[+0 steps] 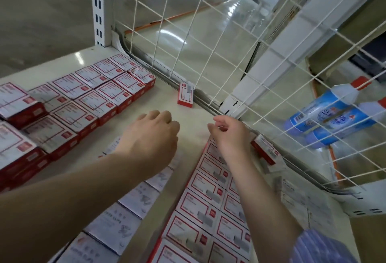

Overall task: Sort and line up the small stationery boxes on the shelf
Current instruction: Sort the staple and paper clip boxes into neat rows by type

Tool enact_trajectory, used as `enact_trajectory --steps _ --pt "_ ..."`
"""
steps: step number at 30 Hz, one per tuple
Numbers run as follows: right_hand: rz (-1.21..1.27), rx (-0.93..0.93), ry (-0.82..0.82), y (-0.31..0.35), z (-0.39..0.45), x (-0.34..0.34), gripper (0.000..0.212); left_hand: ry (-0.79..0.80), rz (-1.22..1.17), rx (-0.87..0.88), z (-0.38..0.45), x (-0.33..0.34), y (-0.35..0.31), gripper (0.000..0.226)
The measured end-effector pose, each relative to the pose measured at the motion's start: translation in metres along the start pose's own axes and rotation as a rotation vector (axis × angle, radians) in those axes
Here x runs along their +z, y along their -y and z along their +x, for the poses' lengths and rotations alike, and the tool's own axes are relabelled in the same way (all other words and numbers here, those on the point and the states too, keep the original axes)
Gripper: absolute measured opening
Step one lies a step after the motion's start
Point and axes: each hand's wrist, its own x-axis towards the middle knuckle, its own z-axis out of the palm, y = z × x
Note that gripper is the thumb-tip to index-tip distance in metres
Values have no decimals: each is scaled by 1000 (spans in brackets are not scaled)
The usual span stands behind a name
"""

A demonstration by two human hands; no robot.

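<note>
On the cream shelf [165,97], red-and-white stationery boxes [83,104] lie in two rows at the left. A column of white boxes [133,200] runs toward me, with two columns of red-framed boxes [206,198] beside it. My left hand [152,135] hovers knuckles-up over the far end of the white column, its fingertips hidden. My right hand [227,135] hangs loosely curled over the far end of the red-framed columns and holds nothing. A single box [185,95] lies apart by the wire grid. Another box [264,150] leans tilted against the grid, right of my right hand.
A white wire grid [211,33] with clear plastic sheeting closes the shelf's back and right side. Beyond it lie two blue bottles [334,116] with red caps. A slotted white upright [99,7] stands at the back left corner. Bare shelf shows between the hands and the single box.
</note>
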Motion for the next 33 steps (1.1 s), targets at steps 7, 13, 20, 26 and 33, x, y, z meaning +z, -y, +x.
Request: enact_trajectory --steps 7,13,20,26,33 --pt "-6 21 26 33 20 37 37 33 -5 -15 -13 -9 33 33" --pt "-16 51 -8 47 37 55 31 95 -96 12 -15 -9 44 33" --pt "-41 113 -122 47 58 73 38 88 -113 50 -17 -6 49 29" --pt "-92 49 -99 42 56 73 18 83 -124 44 -18 -2 49 27" --pt "-108 58 -133 39 63 78 45 99 -166 53 -18 -5 51 30"
